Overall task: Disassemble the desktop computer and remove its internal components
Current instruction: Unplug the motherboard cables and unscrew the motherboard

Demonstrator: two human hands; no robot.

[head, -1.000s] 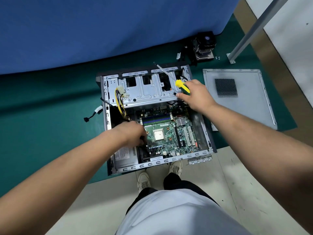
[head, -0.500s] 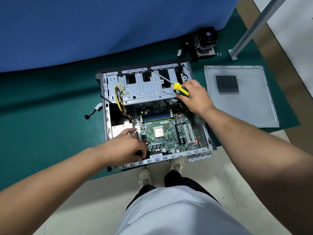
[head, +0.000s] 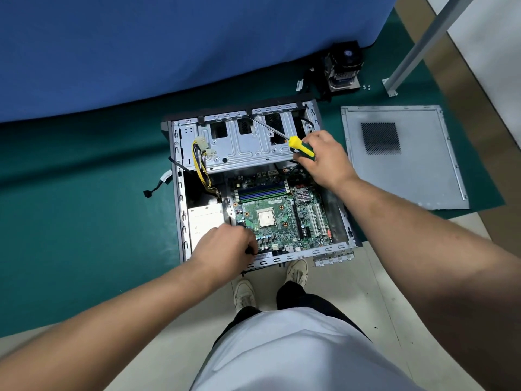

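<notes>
An open desktop case lies on its side on a green mat. Inside it sit a green motherboard, a silver drive cage and a power supply with yellow-black cables. My right hand grips a yellow-handled screwdriver at the case's far right corner, its shaft pointing up-left across the cage. My left hand is curled over the near left corner of the motherboard and grips something small and dark that I cannot make out.
The removed side panel lies flat to the right of the case. A CPU cooler stands behind the case by a blue curtain. A metal post rises at the far right. My feet stand just before the case.
My left hand slid from the power supply area down toward the near edge of the motherboard and curled its fingers. The right hand with the screwdriver barely moved.
</notes>
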